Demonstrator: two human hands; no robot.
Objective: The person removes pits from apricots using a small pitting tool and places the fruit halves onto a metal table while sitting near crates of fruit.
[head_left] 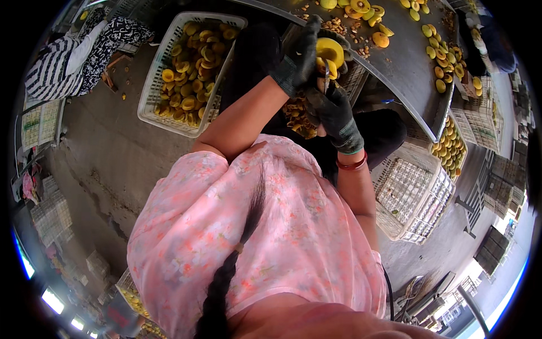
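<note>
My left hand (300,57), in a dark glove, is closed around a yellow, peach-like fruit (331,51) with a hollow in its flesh. In my right hand (337,117), also gloved, is a small knife (326,77); its metal blade meets the lower side of the fruit. The fingers on the far side of the fruit are partly hidden. Below my hands, between my legs, lies a heap of yellow-brown scraps (299,117). A metal-topped table (395,70) with whole and cut fruits (364,10) and brown pits (334,25) stands just beyond.
A white crate (148,104) full of fruit halves (197,70) stands on the floor at my left. An upturned-looking pale crate (415,192) sits at my right, near another crate of fruits (450,148). Another person in striped clothing (59,68) works at the far left.
</note>
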